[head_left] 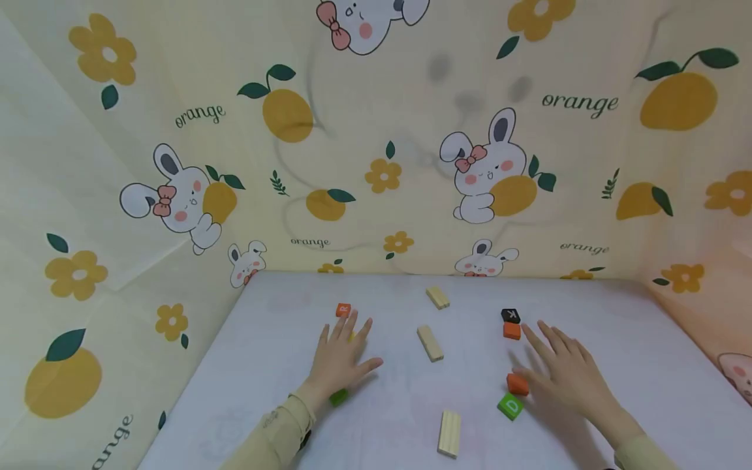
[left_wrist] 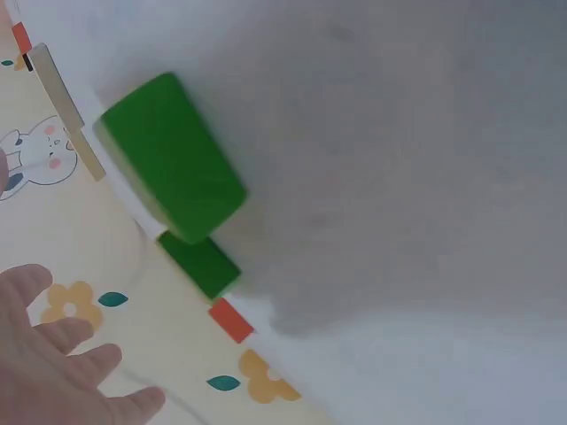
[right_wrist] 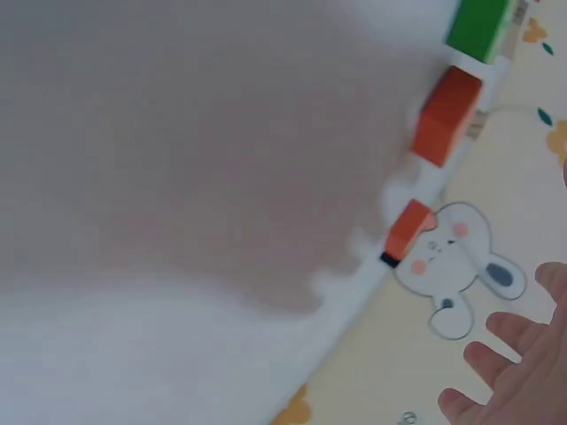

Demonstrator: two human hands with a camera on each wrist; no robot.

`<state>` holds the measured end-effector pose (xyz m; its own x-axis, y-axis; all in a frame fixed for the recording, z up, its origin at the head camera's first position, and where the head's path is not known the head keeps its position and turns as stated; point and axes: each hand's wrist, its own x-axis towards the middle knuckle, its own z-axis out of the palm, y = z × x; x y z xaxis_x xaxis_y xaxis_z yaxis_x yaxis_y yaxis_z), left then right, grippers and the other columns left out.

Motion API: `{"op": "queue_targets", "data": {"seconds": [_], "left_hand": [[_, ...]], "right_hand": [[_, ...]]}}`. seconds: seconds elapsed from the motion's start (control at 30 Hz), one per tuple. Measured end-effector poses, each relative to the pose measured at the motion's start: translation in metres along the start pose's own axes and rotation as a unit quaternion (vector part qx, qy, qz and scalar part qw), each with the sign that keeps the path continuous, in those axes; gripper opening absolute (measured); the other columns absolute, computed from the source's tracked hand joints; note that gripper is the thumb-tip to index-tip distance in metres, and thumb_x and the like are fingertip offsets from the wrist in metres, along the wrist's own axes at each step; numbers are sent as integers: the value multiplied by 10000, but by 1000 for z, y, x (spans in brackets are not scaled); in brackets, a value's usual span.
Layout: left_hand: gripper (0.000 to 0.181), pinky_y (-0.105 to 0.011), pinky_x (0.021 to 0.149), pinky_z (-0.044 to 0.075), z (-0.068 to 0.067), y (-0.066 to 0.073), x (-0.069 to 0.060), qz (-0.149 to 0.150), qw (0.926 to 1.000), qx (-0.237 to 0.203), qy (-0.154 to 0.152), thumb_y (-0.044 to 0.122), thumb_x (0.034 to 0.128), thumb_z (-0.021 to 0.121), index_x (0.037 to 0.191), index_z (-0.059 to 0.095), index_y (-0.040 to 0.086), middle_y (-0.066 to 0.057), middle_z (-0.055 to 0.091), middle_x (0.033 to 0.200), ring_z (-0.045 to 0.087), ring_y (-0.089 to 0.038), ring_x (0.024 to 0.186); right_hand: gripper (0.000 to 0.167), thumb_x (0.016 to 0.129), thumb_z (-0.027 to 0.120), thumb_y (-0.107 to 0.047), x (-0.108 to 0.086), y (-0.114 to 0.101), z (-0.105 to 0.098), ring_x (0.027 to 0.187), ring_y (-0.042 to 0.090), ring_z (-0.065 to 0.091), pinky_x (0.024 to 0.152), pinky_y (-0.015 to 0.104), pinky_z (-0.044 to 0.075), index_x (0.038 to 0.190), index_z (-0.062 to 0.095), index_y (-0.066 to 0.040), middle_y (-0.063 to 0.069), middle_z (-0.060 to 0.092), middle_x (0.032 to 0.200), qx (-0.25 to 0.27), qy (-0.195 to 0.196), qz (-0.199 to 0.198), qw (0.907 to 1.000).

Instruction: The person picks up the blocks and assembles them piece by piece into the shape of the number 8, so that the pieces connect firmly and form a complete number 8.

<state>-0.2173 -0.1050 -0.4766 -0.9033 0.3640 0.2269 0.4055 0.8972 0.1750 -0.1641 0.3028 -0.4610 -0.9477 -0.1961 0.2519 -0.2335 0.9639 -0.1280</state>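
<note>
My left hand [head_left: 343,360] hovers over the left of the table with fingers spread and nothing held. Around it are an orange block marked R [head_left: 343,309] beyond the fingertips, a partly covered yellow piece [head_left: 352,337], and a green block [head_left: 339,397] by the wrist. In the left wrist view a green block [left_wrist: 173,159] looms close. My right hand [head_left: 568,373], also empty with fingers extended, is beside a red-orange block [head_left: 517,384] and a green D block [head_left: 510,406]. A black K block [head_left: 510,316] touches another orange block [head_left: 512,331] past its index finger.
Between the hands lie three pale wooden bars: a far one [head_left: 437,297], a middle one [head_left: 430,343] and a near one [head_left: 449,433]. A dark object [head_left: 305,440] is partly hidden by the left sleeve. Printed cloth [head_left: 364,215] walls in the white table [head_left: 388,418].
</note>
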Motion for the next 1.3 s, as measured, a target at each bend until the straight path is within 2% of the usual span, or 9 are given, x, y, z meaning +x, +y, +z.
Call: {"op": "queue_targets", "data": {"seconds": [0.1,0.33,0.5,0.6,0.7,0.8,0.9,1.13,1.3], "left_hand": [[723,-577,1061,283,-5,5,7,122,9999,-27,79,634,835,510,1420,388,228,-110,339,1501,370,-331,1352],[533,-433,933,458,-7,20,28,587,9980,-49,237,484,870,574,1277,563,140,-100,552,1323,570,-277,1155],[412,-358,801,515,-4,35,48,821,9964,-29,223,394,871,614,1189,623,134,-55,631,1186,630,-221,1016],[386,-323,764,526,-1,42,61,897,9960,-41,-20,370,864,629,1176,632,144,-33,648,1147,635,-197,991],[375,-311,761,526,4,48,72,994,9943,-111,-380,342,857,643,1185,626,160,-16,644,1149,631,-183,998],[375,-326,792,521,10,52,78,1074,9910,-259,-759,301,858,647,1208,611,172,-10,627,1177,618,-182,1033],[368,-325,819,515,14,55,82,1113,9884,-325,-985,273,863,644,1219,604,191,-2,618,1191,609,-175,1054],[359,-313,805,512,21,60,92,1238,9859,-99,-1124,233,870,639,1227,601,243,13,622,1172,607,-158,1038],[305,-302,748,509,25,61,101,1378,9845,108,-1078,241,891,612,1196,625,255,24,640,1129,618,-151,985]], "right_hand": [[797,826,561,-603,8,-6,-5,1250,464,348,963,639,280,1451,320,-170,218,354,1438,77,135,6,9999],[733,862,542,-562,31,-28,-5,1214,492,407,928,662,342,1385,416,-63,264,418,1389,382,-72,223,9990],[585,880,583,-454,47,-51,-3,1081,431,540,858,574,450,1291,527,-42,250,551,1250,738,-55,214,9970],[504,881,597,-415,56,-66,-2,915,322,609,729,458,514,1227,580,-48,192,620,1109,998,-154,261,9945],[445,878,608,-390,63,-78,3,815,213,605,642,363,501,1183,605,-65,122,640,1010,1209,-326,316,9916],[406,877,613,-377,68,-86,8,789,182,593,645,342,486,1153,615,-79,103,645,981,1342,-556,416,9885],[380,870,627,-352,71,-93,13,749,163,569,641,333,468,1126,623,-72,97,646,946,1473,-731,492,9852],[349,846,661,-303,78,-107,23,676,144,513,593,284,409,1064,622,-33,52,608,807,1873,-1042,719,9741],[337,824,680,-304,82,-116,30,662,150,497,570,276,386,1017,612,-36,39,586,766,2028,-1273,1010,9657]]}}
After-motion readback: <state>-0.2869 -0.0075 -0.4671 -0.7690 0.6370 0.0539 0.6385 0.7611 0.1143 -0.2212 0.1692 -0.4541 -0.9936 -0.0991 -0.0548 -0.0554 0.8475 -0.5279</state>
